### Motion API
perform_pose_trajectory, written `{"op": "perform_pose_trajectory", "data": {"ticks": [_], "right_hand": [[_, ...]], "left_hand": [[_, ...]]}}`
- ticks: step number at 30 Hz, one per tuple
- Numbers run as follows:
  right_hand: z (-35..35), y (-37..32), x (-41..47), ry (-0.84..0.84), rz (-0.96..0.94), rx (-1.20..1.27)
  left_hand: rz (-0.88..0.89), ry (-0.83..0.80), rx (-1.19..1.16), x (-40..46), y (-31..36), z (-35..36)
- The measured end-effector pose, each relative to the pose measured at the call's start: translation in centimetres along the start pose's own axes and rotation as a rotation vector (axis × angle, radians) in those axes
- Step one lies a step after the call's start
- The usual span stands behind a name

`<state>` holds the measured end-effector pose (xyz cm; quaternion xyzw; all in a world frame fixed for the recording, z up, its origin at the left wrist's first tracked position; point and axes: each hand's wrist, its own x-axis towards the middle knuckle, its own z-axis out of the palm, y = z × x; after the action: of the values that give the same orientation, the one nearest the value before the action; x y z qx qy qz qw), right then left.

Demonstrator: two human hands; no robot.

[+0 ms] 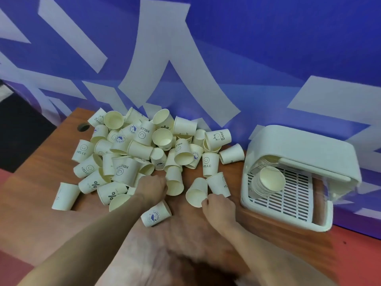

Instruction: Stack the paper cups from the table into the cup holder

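The left hand (151, 187) is curled around a cream paper cup lying on its side (174, 182), at the near edge of the heap of cream paper cups (142, 149), its fingers hidden behind the knuckles. The right hand (218, 206), just right of the heap's near edge, pinches the rim of a second cream paper cup (196, 193) that lies with its mouth toward the camera; a third cup printed "HELLO" (219, 184) touches this one on its right. A cup bearing a blue round emblem (156, 214) lies on its side nearer than the heap, between the two forearms. The heap covers the left and middle of the brown wooden table (185, 234). Right of the heap, well apart from it, stands the white plastic cup holder with a slatted tray and raised lid (299, 178); a nested stack of cream cups (267, 181) lies inside it. Behind the heap hangs a blue banner with pale lettering (226, 48).
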<state>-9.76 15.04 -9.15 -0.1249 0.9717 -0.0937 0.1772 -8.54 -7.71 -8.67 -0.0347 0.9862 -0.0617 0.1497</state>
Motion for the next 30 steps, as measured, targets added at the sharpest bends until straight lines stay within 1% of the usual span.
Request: {"op": "perform_pose_trajectory", "data": {"ticks": [2,6,11,16,18,23,30], "right_hand": [[-0.9,0.5,-1.0,0.020,0.017,0.035],[-3.4,1.8,-2.4,0.092,0.060,0.104],[-7.8,4.5,-4.2,0.182,0.098,0.217],[-11.6,8.5,-5.7,0.287,0.182,0.313],[-12.8,10.0,-6.0,0.309,0.217,0.358],[-14.2,13.3,-6.4,0.337,0.269,0.419],[-13.9,15.0,-5.9,0.322,0.292,0.420]], "left_hand": [[-0.045,0.051,-0.051,-0.4,0.2,-1.1],[-0.075,0.080,-0.068,-1.5,1.7,-4.3],[-0.049,0.153,-0.157,-2.4,4.3,-7.6],[-0.008,0.201,-0.314,-3.1,8.9,-10.9],[0.022,0.221,-0.335,-3.2,10.9,-11.9],[0.047,0.199,-0.403,-3.4,14.9,-12.9],[0.072,0.172,-0.407,-2.8,15.9,-13.3]]}}
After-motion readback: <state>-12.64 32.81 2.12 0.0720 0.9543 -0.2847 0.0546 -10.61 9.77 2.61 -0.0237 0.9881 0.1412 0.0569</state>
